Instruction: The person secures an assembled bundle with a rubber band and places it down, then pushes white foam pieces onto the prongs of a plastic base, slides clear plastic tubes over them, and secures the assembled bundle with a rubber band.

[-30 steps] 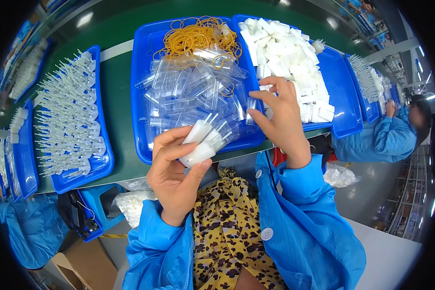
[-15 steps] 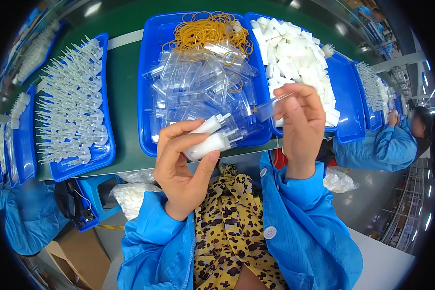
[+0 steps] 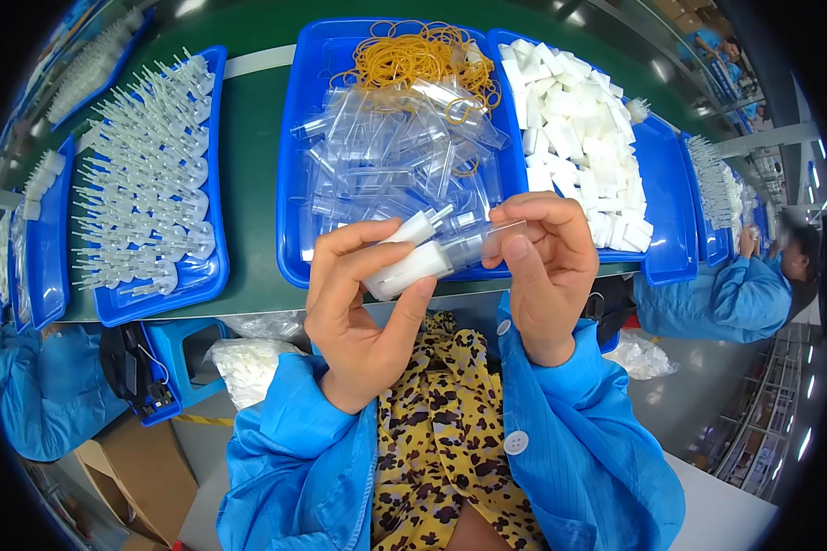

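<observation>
My left hand (image 3: pixel 363 308) is closed around white pieces (image 3: pixel 415 268) that have thin prongs at their right ends. Between the fingers and thumb of my right hand (image 3: pixel 547 271) is a clear plastic sleeve (image 3: pixel 473 246), its left end at the prongs of the lower white piece. Both hands are over the near edge of a blue tray (image 3: pixel 294 184), which holds loose clear sleeves (image 3: pixel 404 151) and yellow rubber bands (image 3: pixel 413 60). White blocks (image 3: pixel 570 129) are heaped in the blue tray to its right.
At the left, a blue tray (image 3: pixel 213 266) holds rows of white pronged parts (image 3: pixel 147 184). Further blue trays stand at both sides. A co-worker in a blue coat (image 3: pixel 708 298) sits at the right. Below the table are a blue stool (image 3: pixel 193 372), plastic bags (image 3: pixel 248 367) and a cardboard box (image 3: pixel 147 473).
My right hand has lifted a clear sleeve from the tray edge and brought it left to the white pieces. The view has shifted, so the trays appear higher and further right.
</observation>
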A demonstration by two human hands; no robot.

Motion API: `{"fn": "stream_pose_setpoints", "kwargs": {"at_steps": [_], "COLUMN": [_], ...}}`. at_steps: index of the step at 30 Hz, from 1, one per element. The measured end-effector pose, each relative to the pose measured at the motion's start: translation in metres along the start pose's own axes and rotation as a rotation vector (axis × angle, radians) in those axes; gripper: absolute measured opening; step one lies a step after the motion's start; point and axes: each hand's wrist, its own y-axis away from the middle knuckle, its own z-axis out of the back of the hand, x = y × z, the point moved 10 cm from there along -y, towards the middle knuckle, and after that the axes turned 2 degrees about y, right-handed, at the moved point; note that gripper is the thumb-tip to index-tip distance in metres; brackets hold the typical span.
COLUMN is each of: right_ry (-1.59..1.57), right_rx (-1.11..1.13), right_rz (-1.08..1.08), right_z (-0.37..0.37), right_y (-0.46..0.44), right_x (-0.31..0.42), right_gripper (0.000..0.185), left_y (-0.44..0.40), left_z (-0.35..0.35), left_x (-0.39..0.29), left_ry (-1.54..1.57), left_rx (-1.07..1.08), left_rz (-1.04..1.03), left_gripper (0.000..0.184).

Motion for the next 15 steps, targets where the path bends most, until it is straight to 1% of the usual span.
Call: {"fn": "stream_pose_setpoints", "kwargs": {"at_steps": [4, 8, 10, 13, 15], "right_ry": [0.033, 0.024, 0.076, 0.048, 0.035], "right_rx": [0.042, 0.048, 0.074, 0.116, 0.120], "right_rz": [0.082, 0.066, 0.103, 0.170, 0.148], "right_z": [-0.0050, -0.0059, -0.0061, -0.0057, -0.0035], "right_y": [0.0022, 0.0035, 0.0029, 0.0019, 0.0014], "right_x": [0.0062, 0.0050, 0.0074, 0.0101, 0.0065], "right_gripper": [0.021, 0.021, 0.021, 0.021, 0.021], "left_y": [0.0010, 0.0016, 0.0017, 0.0014, 0.0020], "left_z": [0.0028, 0.0052, 0.0063, 0.0083, 0.0097], "left_x": [0.0020, 0.0013, 0.0003, -0.0020, -0.0031], "left_ry": [0.007, -0.062, -0.077, -0.091, -0.090], "left_rx": [-0.020, -0.021, -0.025, -0.040, -0.051], "left_rz": [0.022, 0.011, 0.006, -0.011, -0.021], "left_gripper": [0.029, 0.029, 0.028, 0.028, 0.028]}}
